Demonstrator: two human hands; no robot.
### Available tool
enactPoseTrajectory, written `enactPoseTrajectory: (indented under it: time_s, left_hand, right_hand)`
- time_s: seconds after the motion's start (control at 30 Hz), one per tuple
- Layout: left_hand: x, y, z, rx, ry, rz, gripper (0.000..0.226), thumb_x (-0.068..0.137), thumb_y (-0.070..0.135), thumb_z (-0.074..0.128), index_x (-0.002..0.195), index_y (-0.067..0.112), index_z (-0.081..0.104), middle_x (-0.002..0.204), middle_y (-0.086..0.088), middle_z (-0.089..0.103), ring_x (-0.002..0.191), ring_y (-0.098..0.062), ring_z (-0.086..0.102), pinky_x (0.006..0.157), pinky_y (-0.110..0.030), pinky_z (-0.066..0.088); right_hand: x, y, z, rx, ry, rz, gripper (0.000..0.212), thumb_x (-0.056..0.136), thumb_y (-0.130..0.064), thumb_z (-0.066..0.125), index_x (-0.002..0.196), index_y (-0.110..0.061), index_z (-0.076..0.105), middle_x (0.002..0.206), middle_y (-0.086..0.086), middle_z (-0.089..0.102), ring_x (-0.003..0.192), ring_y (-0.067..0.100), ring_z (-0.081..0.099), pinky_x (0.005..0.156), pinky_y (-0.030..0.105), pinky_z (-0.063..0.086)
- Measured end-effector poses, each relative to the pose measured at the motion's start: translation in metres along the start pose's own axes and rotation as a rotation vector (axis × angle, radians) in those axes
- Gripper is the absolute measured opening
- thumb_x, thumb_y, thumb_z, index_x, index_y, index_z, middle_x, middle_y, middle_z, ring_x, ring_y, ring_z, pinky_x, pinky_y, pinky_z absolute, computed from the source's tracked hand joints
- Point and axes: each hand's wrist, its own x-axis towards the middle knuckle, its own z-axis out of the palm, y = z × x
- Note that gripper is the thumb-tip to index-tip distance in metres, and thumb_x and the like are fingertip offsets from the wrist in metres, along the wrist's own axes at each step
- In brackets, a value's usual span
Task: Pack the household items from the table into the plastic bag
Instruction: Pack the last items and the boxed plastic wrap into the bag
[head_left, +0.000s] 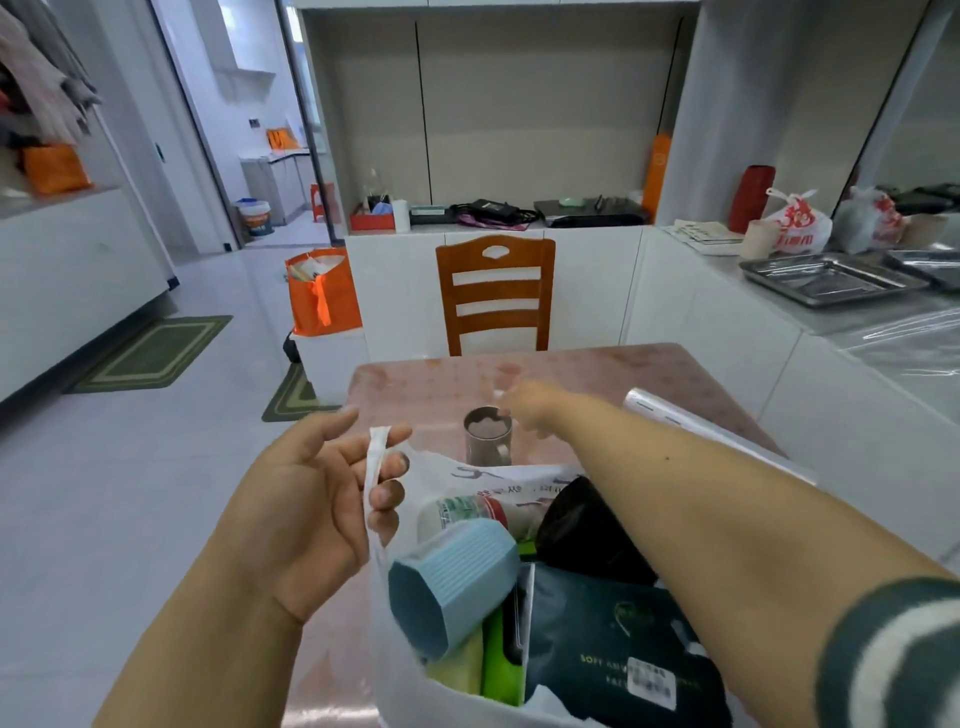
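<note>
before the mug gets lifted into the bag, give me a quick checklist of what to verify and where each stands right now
1. Bag held open: ok. The left hand pinches the handle of the plastic bag, keeping the mouth up.
2. Grip on the mug: cannot tell. The right hand is at the rim of the metal mug, blurred, so finger contact is unclear.
3. Mug empty: cannot tell. Its inside looks dark.
4. Room in the bag: not ok. The blue cup, dark packet and bottle already fill the opening.
5. Other items left: not ok. A clear roll lies on the table.
</note>
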Motion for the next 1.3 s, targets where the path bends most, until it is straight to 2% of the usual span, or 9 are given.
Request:
enactPoseTrajectory:
  time_s: [0.13, 0.27, 0.43, 0.57, 0.7, 0.83, 0.97, 1.2, 1.3]
  left_hand:
    - [0.009, 0.003, -0.005, -0.008, -0.019, -0.005, 0.054, 0.075, 0.037, 0.051, 0.113, 0.0, 0.062, 0.064, -0.011, 0.051, 0.04, -0.013, 0.043, 0.035, -0.022, 0.04]
    - [0.016, 0.006, -0.007, 0.011, -0.016, -0.007, 0.058, 0.072, 0.038, 0.051, 0.114, 0.0, 0.063, 0.064, -0.011, 0.051, 0.04, -0.014, 0.041, 0.034, -0.021, 0.038]
    - [0.018, 0.006, -0.004, 0.025, 0.005, -0.022, 0.05, 0.085, 0.038, 0.045, 0.114, 0.0, 0.063, 0.063, -0.01, 0.051, 0.04, -0.012, 0.043, 0.036, -0.02, 0.04]
    - [0.019, 0.009, -0.001, 0.052, 0.058, -0.004, 0.048, 0.093, 0.037, 0.039, 0.114, -0.001, 0.059, 0.063, -0.008, 0.052, 0.041, -0.011, 0.044, 0.036, -0.02, 0.038]
    - [0.016, 0.011, 0.004, 0.083, 0.112, -0.017, 0.048, 0.093, 0.039, 0.042, 0.115, -0.001, 0.059, 0.066, -0.009, 0.06, 0.042, -0.011, 0.048, 0.037, -0.02, 0.04]
    - [0.008, 0.011, 0.009, 0.118, 0.145, -0.038, 0.047, 0.093, 0.04, 0.043, 0.111, -0.001, 0.059, 0.067, -0.009, 0.063, 0.043, -0.011, 0.051, 0.038, -0.019, 0.041]
    - [-0.001, 0.009, 0.012, 0.151, 0.176, -0.042, 0.049, 0.094, 0.042, 0.045, 0.116, 0.0, 0.058, 0.071, -0.01, 0.065, 0.045, -0.012, 0.052, 0.039, -0.017, 0.043]
    - [-0.014, 0.008, 0.014, 0.171, 0.138, 0.008, 0.055, 0.093, 0.05, 0.047, 0.119, 0.002, 0.055, 0.054, -0.003, 0.053, 0.031, -0.007, 0.028, 0.028, -0.015, 0.026]
    - [-0.02, 0.003, 0.016, 0.224, 0.113, 0.018, 0.053, 0.092, 0.054, 0.049, 0.114, 0.006, 0.057, 0.05, 0.0, 0.045, 0.032, -0.007, 0.026, 0.029, -0.015, 0.024]
  right_hand:
    - [0.047, 0.013, 0.032, -0.074, -0.124, -0.003, 0.042, 0.104, -0.029, 0.035, 0.136, -0.004, 0.047, 0.136, 0.015, 0.051, 0.109, 0.027, 0.055, 0.093, 0.034, 0.044]
    - [0.065, 0.01, 0.043, -0.141, -0.232, -0.026, 0.031, 0.102, -0.012, 0.037, 0.128, 0.003, 0.046, 0.098, 0.013, 0.059, 0.063, 0.013, 0.054, 0.05, 0.023, 0.042]
    - [0.061, 0.011, 0.037, -0.244, -0.246, -0.03, 0.032, 0.098, -0.015, 0.049, 0.125, 0.002, 0.055, 0.111, 0.016, 0.066, 0.08, 0.022, 0.057, 0.057, 0.024, 0.044]
    - [0.052, 0.01, 0.016, 0.007, 0.078, -0.04, 0.038, 0.095, -0.01, 0.049, 0.132, -0.008, 0.054, 0.115, 0.015, 0.064, 0.071, 0.018, 0.052, 0.059, 0.025, 0.042]
    - [-0.01, 0.002, -0.023, 0.453, 0.529, -0.158, 0.017, 0.092, -0.026, 0.059, 0.091, -0.014, 0.071, 0.089, 0.003, 0.068, 0.068, 0.01, 0.055, 0.061, 0.023, 0.047]
    - [-0.11, -0.006, -0.033, 0.667, 0.724, -0.31, 0.018, 0.087, -0.033, 0.067, 0.07, -0.027, 0.063, 0.076, -0.006, 0.065, 0.073, 0.01, 0.061, 0.065, 0.025, 0.049]
    - [-0.171, 0.002, -0.022, 0.766, 0.609, -0.287, 0.016, 0.087, -0.028, 0.067, 0.075, -0.018, 0.069, 0.076, 0.0, 0.068, 0.069, 0.012, 0.06, 0.062, 0.026, 0.046]
    - [-0.17, 0.013, 0.038, 1.031, 0.242, -0.015, 0.006, 0.091, -0.014, 0.062, 0.095, -0.012, 0.067, 0.092, 0.009, 0.068, 0.083, 0.025, 0.07, 0.084, 0.043, 0.059]
    - [-0.162, 0.027, 0.052, 0.6, 0.259, -0.025, 0.016, 0.096, -0.024, 0.049, 0.09, -0.018, 0.062, 0.095, 0.012, 0.066, 0.087, 0.027, 0.065, 0.087, 0.043, 0.056]
